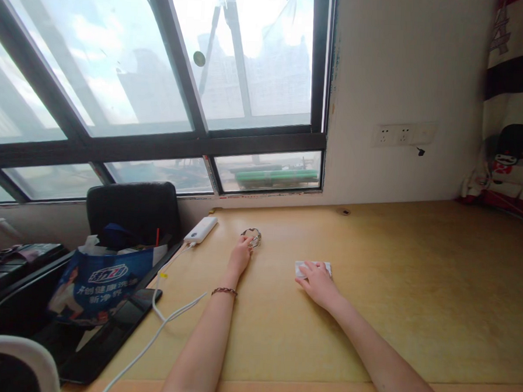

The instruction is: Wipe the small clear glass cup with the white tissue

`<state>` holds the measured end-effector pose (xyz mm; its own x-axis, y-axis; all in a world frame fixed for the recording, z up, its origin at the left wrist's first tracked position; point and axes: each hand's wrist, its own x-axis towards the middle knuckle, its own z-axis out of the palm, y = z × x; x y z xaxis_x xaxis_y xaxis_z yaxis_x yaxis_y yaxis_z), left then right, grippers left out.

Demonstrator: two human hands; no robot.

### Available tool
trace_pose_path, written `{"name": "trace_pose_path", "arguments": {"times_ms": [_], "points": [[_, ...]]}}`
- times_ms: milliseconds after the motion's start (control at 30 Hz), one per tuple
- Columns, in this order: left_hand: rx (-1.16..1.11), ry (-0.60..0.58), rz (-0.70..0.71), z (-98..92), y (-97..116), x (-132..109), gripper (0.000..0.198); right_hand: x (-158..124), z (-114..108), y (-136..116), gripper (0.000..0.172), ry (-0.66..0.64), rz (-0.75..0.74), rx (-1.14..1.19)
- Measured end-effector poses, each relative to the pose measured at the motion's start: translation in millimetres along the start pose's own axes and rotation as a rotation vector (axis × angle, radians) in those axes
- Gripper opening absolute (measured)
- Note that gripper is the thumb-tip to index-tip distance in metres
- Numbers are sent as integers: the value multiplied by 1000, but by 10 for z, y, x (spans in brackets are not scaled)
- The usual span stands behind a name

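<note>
My left hand [239, 256] reaches to the far left part of the desk, its fingers closed on the near edge of a small round ring-like thing [256, 240], dark and brown at the rim. Its exact kind is too small to make out. A braided bracelet circles my left wrist. Farther right, my right hand [320, 285] presses down on a folded white tissue [300, 270], gripping it against the desktop with the fingers over it. Part of the tissue is hidden under the hand.
On the desk [414, 297], a white power bank [201, 230] lies at the left edge, with a white cable [167, 318] trailing forward. A black chair [133, 212] and a blue bag [103, 284] stand at left. Windows, a wall socket [394, 134] and a curtain [518, 110] lie beyond.
</note>
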<state>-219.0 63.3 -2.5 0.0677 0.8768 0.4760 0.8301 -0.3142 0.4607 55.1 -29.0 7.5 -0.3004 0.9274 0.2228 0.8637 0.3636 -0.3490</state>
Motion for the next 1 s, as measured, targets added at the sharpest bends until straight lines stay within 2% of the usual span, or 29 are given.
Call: {"name": "trace_pose_path", "arguments": {"times_ms": [300, 367, 433, 500, 567, 667, 700, 767, 833, 1000], "points": [[126, 16, -70, -7, 53, 1, 36, -27, -20, -41, 39, -16, -8, -29], [186, 71, -123, -12, 159, 11, 41, -30, -32, -52, 39, -28, -14, -36], [231, 156, -147, 13, 357, 12, 47, -32, -47, -62, 40, -34, -21, -43], [235, 208, -70, 87, 642, -25, 44, -35, -58, -67, 41, -30, -27, -45], [205, 153, 67, 212, 966, -115, 37, -36, -64, -58, 43, -27, -31, -41], [118, -106, 237, 429, 1353, -303, 39, -32, -61, -1, 45, -54, -50, -13], [98, -170, 243, 488, 1424, -358, 44, -27, -58, 27, 45, -69, -63, 3], [53, -261, 200, 566, 1475, -430, 44, -8, -50, 85, 46, -87, -74, 42], [14, -304, 170, 595, 1449, -456, 40, 23, -40, 132, 47, -83, -61, 86], [-37, -228, 314, 645, 1459, -498, 41, 114, -18, 171, 53, -22, -32, 305]]}}
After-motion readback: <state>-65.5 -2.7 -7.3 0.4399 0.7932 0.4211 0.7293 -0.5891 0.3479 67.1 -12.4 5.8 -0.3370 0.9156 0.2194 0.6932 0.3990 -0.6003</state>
